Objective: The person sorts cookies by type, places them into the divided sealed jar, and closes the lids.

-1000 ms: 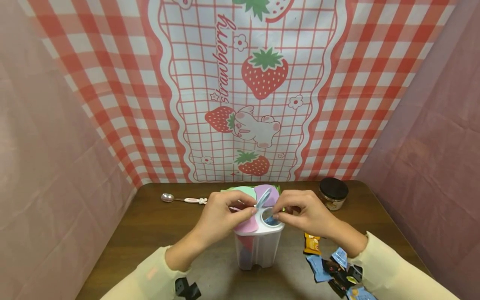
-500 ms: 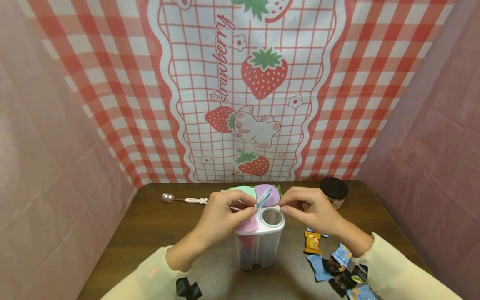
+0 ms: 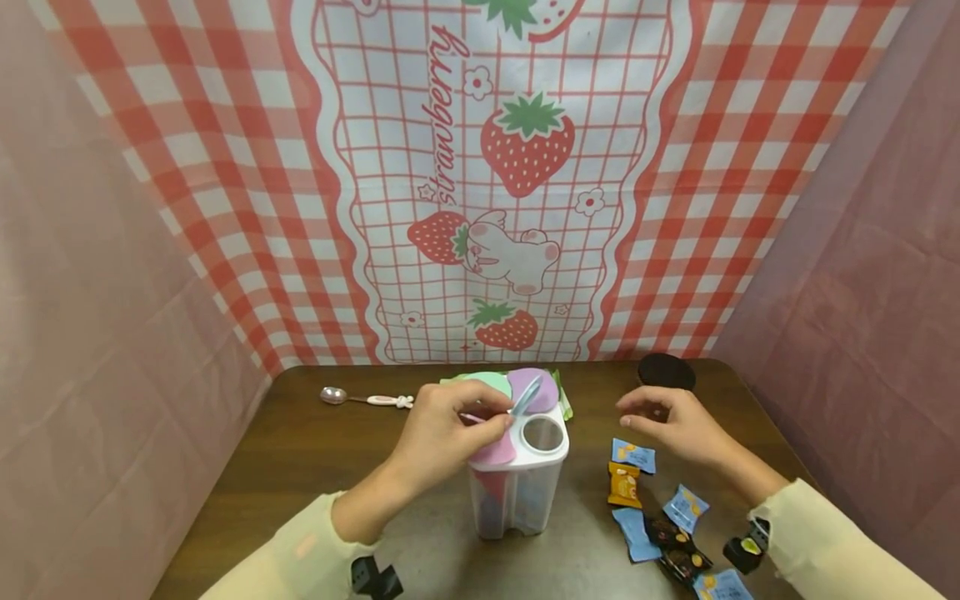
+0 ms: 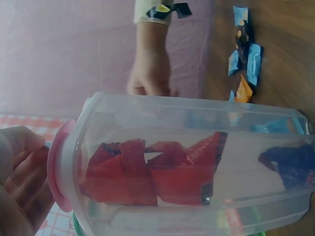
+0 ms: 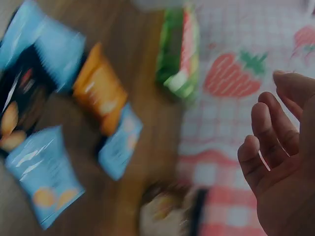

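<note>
The left wrist view shows red packets (image 4: 187, 172) plainly inside the clear container (image 3: 521, 504), where the head view gives only a dim glimpse; the head view alone shows the round opening (image 3: 543, 434) just right of the fingers of the left hand (image 3: 450, 425). These pinch the raised blue lid (image 3: 527, 396). The container stands upright beneath them, its white top (image 3: 534, 460) bearing a pink lid (image 3: 495, 452) partly covered by the hand. The right hand's (image 3: 686, 429) fingers are bent and apart; snack packets (image 3: 624, 485) lie on the tabletop (image 3: 315, 467) on their near side, and a black-lidded jar (image 3: 666, 372), partly hidden, stands beyond them. Left of the left fingers lies a spoon (image 3: 382, 402).
</note>
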Motion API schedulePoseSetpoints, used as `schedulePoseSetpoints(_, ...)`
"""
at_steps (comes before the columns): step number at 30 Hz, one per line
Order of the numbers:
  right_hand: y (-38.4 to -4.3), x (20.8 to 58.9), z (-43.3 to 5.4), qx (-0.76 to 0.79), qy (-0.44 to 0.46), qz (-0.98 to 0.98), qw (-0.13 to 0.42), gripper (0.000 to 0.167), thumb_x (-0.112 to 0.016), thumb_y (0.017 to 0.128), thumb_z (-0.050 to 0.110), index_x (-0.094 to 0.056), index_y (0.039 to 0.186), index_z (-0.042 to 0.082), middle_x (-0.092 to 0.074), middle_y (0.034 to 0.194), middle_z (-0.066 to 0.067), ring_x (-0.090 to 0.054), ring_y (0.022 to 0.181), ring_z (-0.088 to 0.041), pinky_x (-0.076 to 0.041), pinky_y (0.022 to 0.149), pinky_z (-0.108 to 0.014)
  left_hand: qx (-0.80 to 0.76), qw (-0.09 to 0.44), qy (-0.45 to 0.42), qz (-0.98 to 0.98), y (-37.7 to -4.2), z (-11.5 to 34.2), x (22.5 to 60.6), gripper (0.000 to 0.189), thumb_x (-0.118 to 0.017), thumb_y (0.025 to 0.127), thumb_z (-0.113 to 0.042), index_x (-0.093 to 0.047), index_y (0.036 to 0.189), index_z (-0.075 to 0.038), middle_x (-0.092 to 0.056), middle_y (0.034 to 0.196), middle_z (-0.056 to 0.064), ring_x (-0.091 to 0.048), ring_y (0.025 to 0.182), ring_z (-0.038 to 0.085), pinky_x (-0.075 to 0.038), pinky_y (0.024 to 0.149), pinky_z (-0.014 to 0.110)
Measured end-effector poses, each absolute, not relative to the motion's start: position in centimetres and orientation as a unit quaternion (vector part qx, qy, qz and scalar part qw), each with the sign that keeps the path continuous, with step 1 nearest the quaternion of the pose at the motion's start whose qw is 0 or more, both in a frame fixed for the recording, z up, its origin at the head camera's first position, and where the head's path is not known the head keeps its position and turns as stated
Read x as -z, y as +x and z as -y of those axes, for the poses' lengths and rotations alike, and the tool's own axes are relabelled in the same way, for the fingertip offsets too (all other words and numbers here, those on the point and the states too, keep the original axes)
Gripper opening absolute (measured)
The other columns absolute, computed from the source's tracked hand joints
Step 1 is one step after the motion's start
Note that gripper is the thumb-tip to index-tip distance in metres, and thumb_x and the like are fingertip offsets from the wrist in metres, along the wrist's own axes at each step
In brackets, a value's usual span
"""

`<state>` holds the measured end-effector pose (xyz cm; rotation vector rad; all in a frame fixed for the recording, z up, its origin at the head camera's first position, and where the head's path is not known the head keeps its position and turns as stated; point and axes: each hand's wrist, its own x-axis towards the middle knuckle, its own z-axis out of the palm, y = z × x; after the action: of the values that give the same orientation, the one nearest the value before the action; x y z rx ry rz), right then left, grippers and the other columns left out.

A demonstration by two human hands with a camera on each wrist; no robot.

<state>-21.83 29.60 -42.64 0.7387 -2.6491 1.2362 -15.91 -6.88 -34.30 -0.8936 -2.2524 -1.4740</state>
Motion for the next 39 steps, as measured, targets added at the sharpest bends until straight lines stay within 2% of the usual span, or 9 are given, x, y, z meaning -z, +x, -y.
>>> schedulePoseSetpoints(9,-23.3,48.2,-33.0,-0.368,0.191,0.91,-0.01,0.02,-0.078,0.092,0.018,-0.074,0.109,0.01,-0.074,0.097,0.002,-0.065,0.084,-0.003,-0.056,0.071,-0.025,0.513,0.15,-0.307,0.787,-15.9,6.9,34.3,0.012,-0.081,0.083,-0.001,-0.08,0.092,-0.007,-0.079,0.089,0.0,-0.073,0.076,0.008,-0.064,0.065,0.029)
schedulePoseSetpoints(12,-23.7,49.5,-33.5,-0.358,0.184,0.916,-0.008,0.025,-0.079,0.09,0.019,-0.073,0.111,0.005,-0.074,0.098,-0.001,-0.066,0.086,-0.007,-0.056,0.071,-0.025,0.511,0.149,-0.308,0.789,-15.9,6.8,34.2,0.012,-0.081,0.082,-0.001,-0.08,0.092,-0.007,-0.079,0.089,0.0,-0.073,0.076,0.007,-0.064,0.065,0.03)
schedulePoseSetpoints(17,-24.4,50.8,-33.7,-0.345,0.185,0.92,0.01,0.03,-0.081,0.087,0.019,-0.072,0.112,0.003,-0.075,0.103,-0.007,-0.069,0.092,-0.018,-0.057,0.075,-0.027,0.508,0.15,-0.306,0.791,-15.8,6.7,34.1,0.012,-0.081,0.083,-0.001,-0.08,0.092,-0.007,-0.079,0.088,0.001,-0.073,0.076,0.007,-0.064,0.065,0.03)
schedulePoseSetpoints(26,-25.1,52.5,-33.7,-0.361,0.173,0.916,-0.035,0.036,-0.083,0.086,0.019,-0.07,0.116,0.003,-0.073,0.106,-0.008,-0.068,0.096,-0.023,-0.056,0.077,-0.027,0.508,0.145,-0.3,0.795,-15.7,6.8,34.2,0.012,-0.081,0.083,-0.002,-0.08,0.093,-0.008,-0.079,0.089,-0.001,-0.073,0.077,0.007,-0.063,0.067,0.027)
schedulePoseSetpoints(32,-25.4,52.8,-33.6,-0.35,0.171,0.92,-0.036,0.033,-0.084,0.084,0.017,-0.072,0.112,0.005,-0.072,0.101,-0.004,-0.065,0.09,-0.017,-0.055,0.075,-0.027,0.507,0.145,-0.301,0.795,-15.7,6.7,34.2,0.012,-0.081,0.083,-0.002,-0.08,0.094,-0.008,-0.079,0.09,0.0,-0.073,0.078,0.008,-0.064,0.067,0.028)
schedulePoseSetpoints(39,-25.4,52.8,-33.5,-0.362,0.171,0.916,-0.038,0.034,-0.085,0.08,0.011,-0.072,0.11,0.003,-0.071,0.092,-0.003,-0.058,0.075,-0.006,-0.05,0.064,-0.024,0.506,0.144,-0.3,0.795,-15.5,6.7,34.0,0.012,-0.081,0.084,-0.002,-0.079,0.094,-0.007,-0.079,0.09,0.001,-0.073,0.078,0.008,-0.063,0.067,0.026)
